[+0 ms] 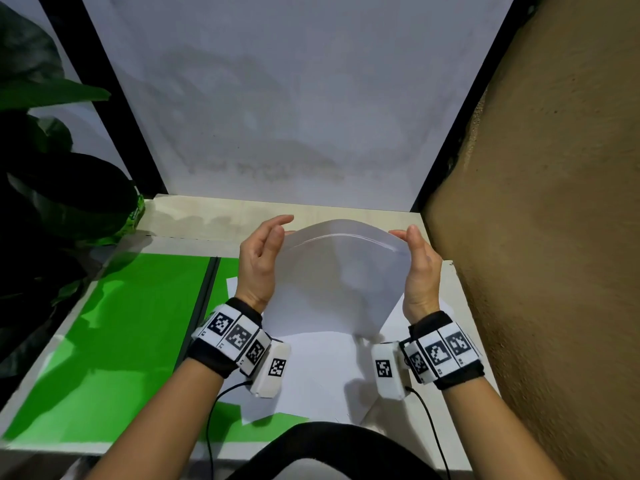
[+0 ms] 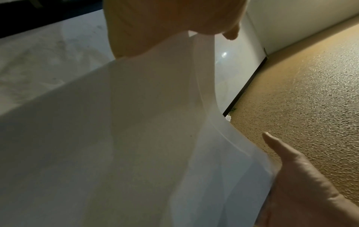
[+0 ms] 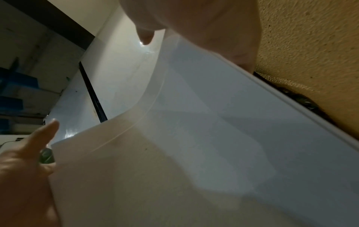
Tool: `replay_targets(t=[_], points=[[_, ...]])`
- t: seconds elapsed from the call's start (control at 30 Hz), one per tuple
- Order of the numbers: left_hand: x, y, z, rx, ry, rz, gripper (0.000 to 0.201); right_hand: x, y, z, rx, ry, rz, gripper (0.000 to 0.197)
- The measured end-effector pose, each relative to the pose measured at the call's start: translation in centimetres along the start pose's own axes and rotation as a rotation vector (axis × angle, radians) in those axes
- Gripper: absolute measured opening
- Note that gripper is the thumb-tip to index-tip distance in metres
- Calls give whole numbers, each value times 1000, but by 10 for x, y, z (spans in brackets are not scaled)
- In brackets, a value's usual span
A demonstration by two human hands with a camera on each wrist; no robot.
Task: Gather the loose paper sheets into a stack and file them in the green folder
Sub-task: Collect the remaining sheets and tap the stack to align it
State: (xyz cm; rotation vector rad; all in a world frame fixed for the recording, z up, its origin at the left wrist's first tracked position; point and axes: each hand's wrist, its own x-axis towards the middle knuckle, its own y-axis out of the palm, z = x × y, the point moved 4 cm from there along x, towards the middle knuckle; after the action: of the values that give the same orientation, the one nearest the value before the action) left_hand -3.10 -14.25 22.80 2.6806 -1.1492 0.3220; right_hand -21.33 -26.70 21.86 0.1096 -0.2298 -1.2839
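A stack of white paper sheets [image 1: 339, 271] stands on edge, bowed upward at the top, between my two hands. My left hand [image 1: 263, 254] presses its left edge with relaxed fingers. My right hand [image 1: 420, 261] presses the right edge, fingers straight. The bowed sheets [image 2: 155, 138] fill the left wrist view, with the right hand [image 2: 301, 184] at their far edge. In the right wrist view the sheets [image 3: 194, 138] run to the left hand [image 3: 23, 169]. The green folder [image 1: 131, 323] lies open on the table to the left. More loose sheets [image 1: 311, 368] lie flat under my wrists, overlapping the folder's right half.
A dark-leaved plant [image 1: 52, 168] crowds the table's left side. A rough brown wall [image 1: 554, 237] stands close on the right. A white panel [image 1: 294, 98] closes the back. A strip of pale table [image 1: 194, 216] shows beyond the folder.
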Motion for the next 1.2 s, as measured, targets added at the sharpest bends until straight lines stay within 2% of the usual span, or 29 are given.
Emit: replay_targets(t=[0.1, 0.2, 0.33, 0.53, 0.67, 0.9, 1.0, 1.13, 1.2], points=[[2, 1, 3, -12, -46, -58, 34, 2, 0, -1, -17, 14, -32, 19], [4, 1, 6, -12, -77, -72, 40, 5, -3, -5, -88, 16, -54, 8], [3, 0, 9, 17, -61, -71, 43, 7, -6, -10, -170, 9, -57, 17], [1, -1, 14, 76, -62, -36, 31, 7, -3, -10, -168, 81, 28, 3], [6, -5, 15, 136, -50, -42, 33, 10, -4, -10, -185, 104, 65, 8], [7, -4, 15, 58, -69, 33, 36, 15, -1, -7, -164, 105, 127, 10], [8, -8, 19, 42, -81, 26, 35, 16, -2, -8, -146, 117, 145, 11], [7, -12, 27, 39, -131, -1, 28, 15, -3, -14, -167, 132, 253, 15], [7, -17, 32, 37, -152, 10, 40, 13, -9, -29, -211, 172, 285, 6]])
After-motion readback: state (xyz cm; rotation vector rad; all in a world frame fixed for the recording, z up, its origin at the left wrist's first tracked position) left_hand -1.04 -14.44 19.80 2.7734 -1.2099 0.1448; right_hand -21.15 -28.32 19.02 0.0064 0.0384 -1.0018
